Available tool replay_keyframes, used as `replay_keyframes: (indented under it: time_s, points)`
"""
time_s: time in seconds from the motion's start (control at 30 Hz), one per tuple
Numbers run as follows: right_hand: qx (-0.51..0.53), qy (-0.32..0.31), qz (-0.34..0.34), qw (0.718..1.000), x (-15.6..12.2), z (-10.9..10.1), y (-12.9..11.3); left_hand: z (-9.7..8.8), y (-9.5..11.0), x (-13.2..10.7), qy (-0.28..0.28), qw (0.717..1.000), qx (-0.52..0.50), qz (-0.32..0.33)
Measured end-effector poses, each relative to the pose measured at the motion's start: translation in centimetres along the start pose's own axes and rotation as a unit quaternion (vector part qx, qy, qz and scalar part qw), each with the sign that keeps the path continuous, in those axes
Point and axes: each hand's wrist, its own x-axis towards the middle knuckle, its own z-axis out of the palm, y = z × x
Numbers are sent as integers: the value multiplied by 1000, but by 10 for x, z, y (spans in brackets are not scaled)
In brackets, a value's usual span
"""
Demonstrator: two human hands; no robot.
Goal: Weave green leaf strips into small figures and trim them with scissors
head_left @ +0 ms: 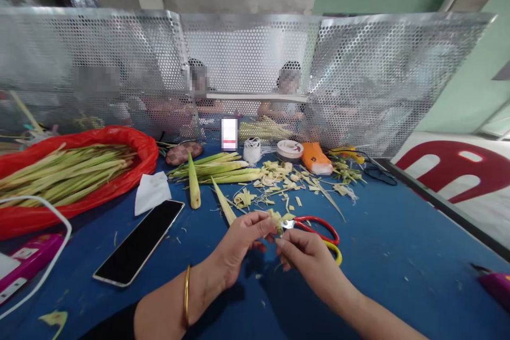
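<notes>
My left hand point(251, 234), with a gold bangle at the wrist, pinches a small pale-yellow piece of folded leaf point(274, 218) between thumb and fingers. Just below that piece, my right hand point(305, 252) has thumb and forefinger pressed together; whatever is between them is too small to make out. Scissors point(319, 221) with red and yellow handles lie on the table behind my right hand, partly covered by it. A pointed pale leaf shoot point(223, 203) reaches out from behind my left hand. Beyond my hands lie cut leaf scraps point(274, 174).
A red plastic bag point(148, 151) full of long leaf strips stands left. Nearer are a phone point(139, 244), a tissue point(152, 193) and a purple power strip point(35, 261). Thread point(252, 150), a tape roll point(290, 150) and an orange pack point(316, 158) line the perforated metal screen point(251, 48); people sit behind.
</notes>
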Motion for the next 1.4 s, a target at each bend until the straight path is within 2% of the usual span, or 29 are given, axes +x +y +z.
replay_keyframes:
  time_s: [0.13,0.2,0.27,0.33,0.4,0.47,0.6,0.8,0.9,1.03,1.13,1.23,1.4]
  points:
    - [-89,-27,-27,995,-2,1,6,4,0,1,41,991,126,35]
    - [-162,-20,-71,984,-4,-1,5,3,-1,2,62,984,163,43]
    - [-260,-8,-149,954,-6,-5,1,0,0,4,65,982,173,32]
    - [-347,-5,-219,912,-8,-8,-3,-3,0,6,53,985,164,0]
    - [-401,3,-243,883,-9,-10,-4,-5,-2,8,40,987,153,-28]
    - [-426,15,-233,874,-10,-8,-3,-6,-4,10,39,988,142,-39]
    - [-436,12,-209,875,-10,-5,1,-8,-6,12,44,990,120,-53]
    - [-374,39,-119,919,-6,-8,3,-14,3,11,-5,992,73,-103]
    - [-358,45,-116,926,-5,-8,3,-13,3,12,-4,992,88,-89]
    - [-346,40,-111,931,-6,-8,3,-13,2,12,34,994,88,-62]
    - [-345,28,-131,929,-7,-9,0,-14,3,12,34,995,73,-58]
    - [-361,-12,-183,915,-9,-11,-3,-16,3,14,24,995,71,-68]
    - [-401,4,-191,896,-11,-8,-4,-16,1,16,20,995,45,-91]
